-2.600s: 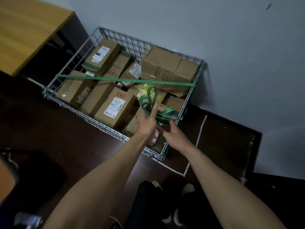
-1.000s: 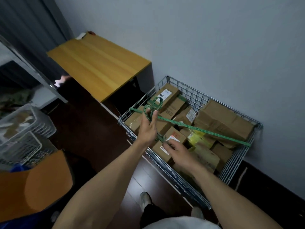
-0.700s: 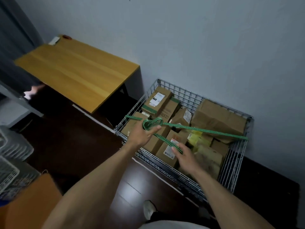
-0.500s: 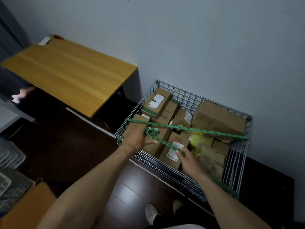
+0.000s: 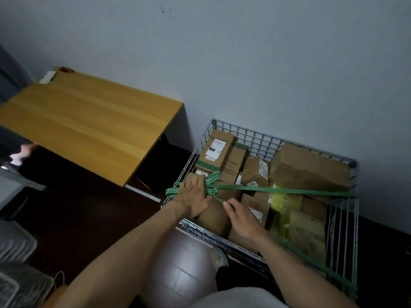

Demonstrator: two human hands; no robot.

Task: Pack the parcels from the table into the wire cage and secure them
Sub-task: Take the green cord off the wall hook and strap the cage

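Parcels (image 5: 309, 165) fill wire cage (image 5: 255, 138) under green strap (image 5: 289, 191).

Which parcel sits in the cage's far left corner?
Find the wire cage by the wall, right of the wooden table. A long brown parcel lies in its far left corner. Only it shows a white label plus green tape across its near end.

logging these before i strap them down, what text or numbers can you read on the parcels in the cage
"18H", uncertain: bold print on the white shipping label of the tall brown cardboard box in the far left corner of the silver wire cage.
Rest of that label: too small to read.
White label on the small brown box mid-cage: blurred.
Black print on the green-taped brown box: blurred.
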